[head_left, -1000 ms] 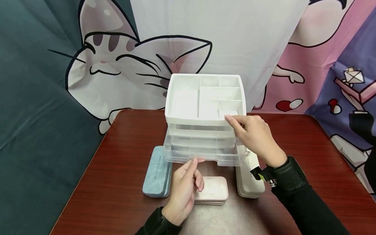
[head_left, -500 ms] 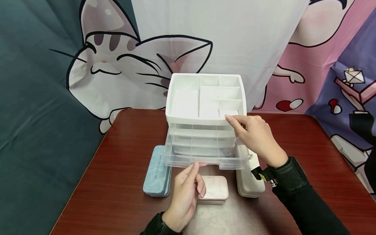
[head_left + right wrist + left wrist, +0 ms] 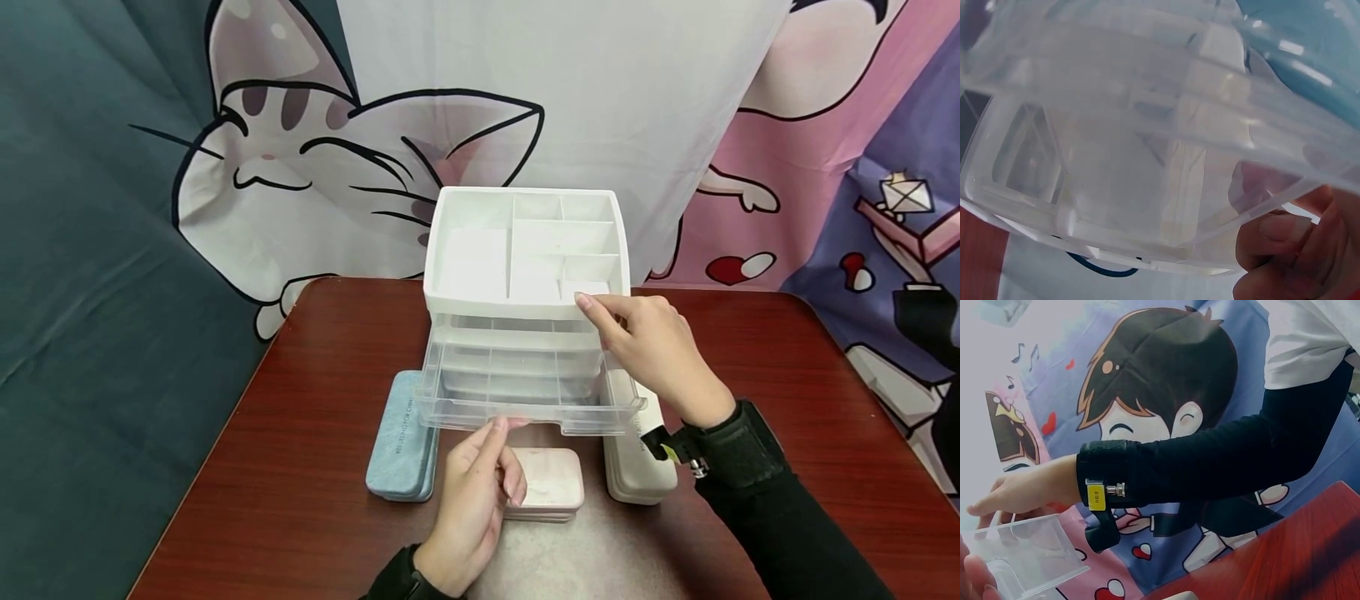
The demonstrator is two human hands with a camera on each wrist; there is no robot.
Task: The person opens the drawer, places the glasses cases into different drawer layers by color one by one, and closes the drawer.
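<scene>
A white desktop organizer (image 3: 525, 310) with a divided top tray stands near the back of the table. Below that tray, a clear plastic drawer (image 3: 525, 412) juts out toward me. My left hand (image 3: 472, 500) pinches the drawer's front edge, the index finger showing faintly through the plastic. My right hand (image 3: 652, 346) grips the front right rim of the top tray, thumb on top and its other fingers partly hidden. In the left wrist view, the right hand (image 3: 1022, 490) appears behind the drawer (image 3: 1029, 550). The clear drawer (image 3: 1129, 144) fills much of the right wrist view.
On the left lies a long blue case (image 3: 401, 437). A pale pink case (image 3: 547, 483) sits in front of the organizer, partly behind the left hand. An off-white case (image 3: 637, 454) lies on the right, under the right forearm. A printed curtain (image 3: 637, 108) hangs behind the red-brown table (image 3: 270, 467).
My left hand has drawn the clear drawer slightly farther out toward me. The right hand has kept its hold on the tray rim, and the cases lie as before.
</scene>
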